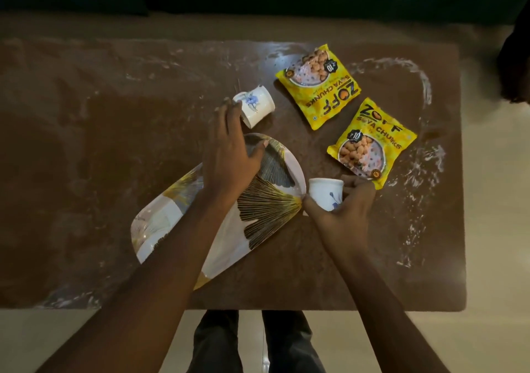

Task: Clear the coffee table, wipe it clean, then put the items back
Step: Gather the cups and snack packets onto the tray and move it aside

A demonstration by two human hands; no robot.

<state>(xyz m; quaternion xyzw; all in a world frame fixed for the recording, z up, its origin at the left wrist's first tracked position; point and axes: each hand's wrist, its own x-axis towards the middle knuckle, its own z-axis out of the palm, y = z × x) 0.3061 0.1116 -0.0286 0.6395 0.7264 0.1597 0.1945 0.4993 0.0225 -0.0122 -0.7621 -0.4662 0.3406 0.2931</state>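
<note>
The left hand [232, 154] reaches across the tray [275, 192], fingertips closing on the far cup [253, 108] just beyond it; the right hand [341, 212] clasps the near cup [325, 193] beside the tray's edge, likely to clear both off the smeared coffee table [114, 143]

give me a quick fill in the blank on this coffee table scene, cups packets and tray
1. The number of yellow snack packets on the table is ____.
2. The right hand grips a white ____.
3. The left hand reaches over the patterned tray to the ____ cup.
4. The packets, far one and near one, lie ____ the tray.

Missing words: two; cup; far; outside
</note>
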